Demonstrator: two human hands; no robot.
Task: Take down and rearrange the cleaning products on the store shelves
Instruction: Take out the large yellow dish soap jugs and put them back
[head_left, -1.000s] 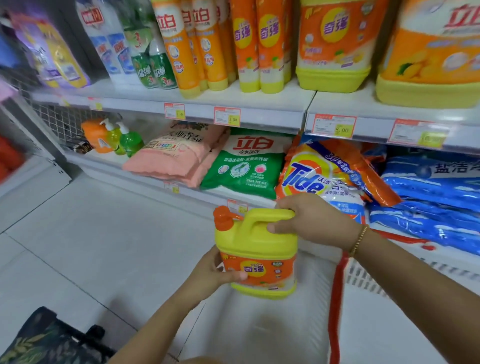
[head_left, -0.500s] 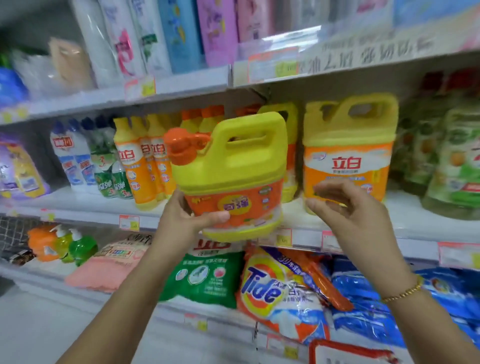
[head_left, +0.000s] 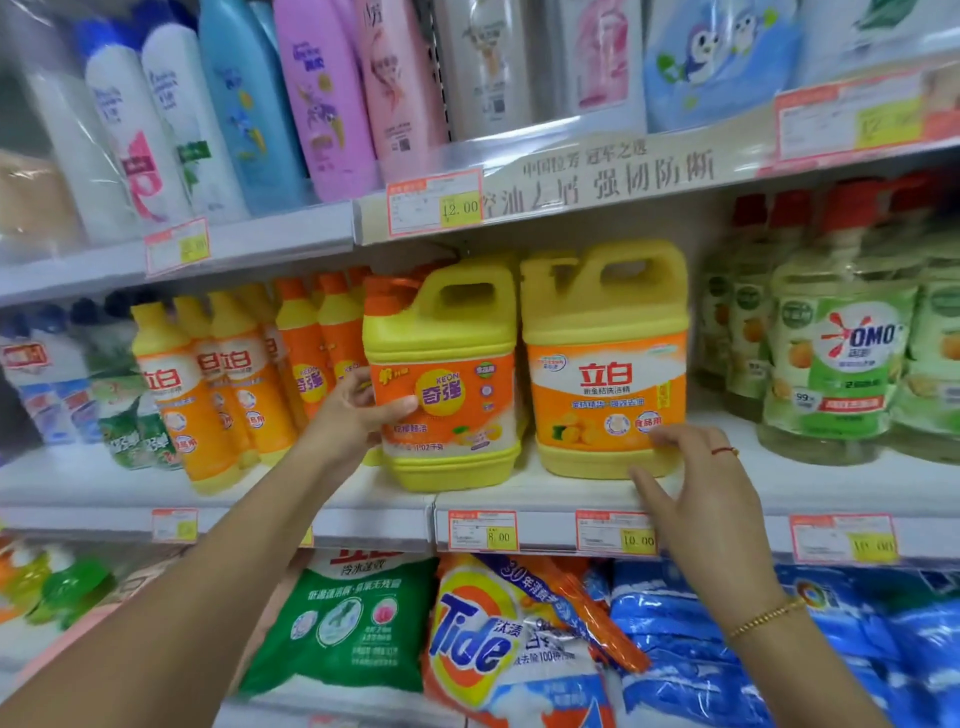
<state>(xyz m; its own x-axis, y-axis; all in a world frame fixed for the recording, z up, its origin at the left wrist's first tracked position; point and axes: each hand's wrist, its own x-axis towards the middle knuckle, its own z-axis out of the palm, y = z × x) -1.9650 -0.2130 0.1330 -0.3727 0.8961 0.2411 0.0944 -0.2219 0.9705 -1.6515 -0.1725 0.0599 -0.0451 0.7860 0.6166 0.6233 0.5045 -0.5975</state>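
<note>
Your left hand reaches up from the lower left, forearm stretched long across the view, and grips the left side of the yellow jug with the orange cap; the thumb lies across the orange label and the other fingers wrap behind the jug's edge, so this hand is closed on it. That jug stands upright on the middle shelf, near its front edge, its base flat on the white board above the price tag marked 8.00. Just beside it on the right stands a second yellow jug with a broader handle; the 2 look almost touching, though you cannot tell if they meet. Your right hand comes in from the lower right, wrist bent upward with a gold bracelet on it, fingers spread and loose. Its fingertips rest against the lower right corner of the second jug, while the thumb points down toward the shelf lip; it grasps nothing. To the left of the held jug stands a row of slim orange bottles. On the shelf below, a Tide bag lies under your 2 arms.
</note>
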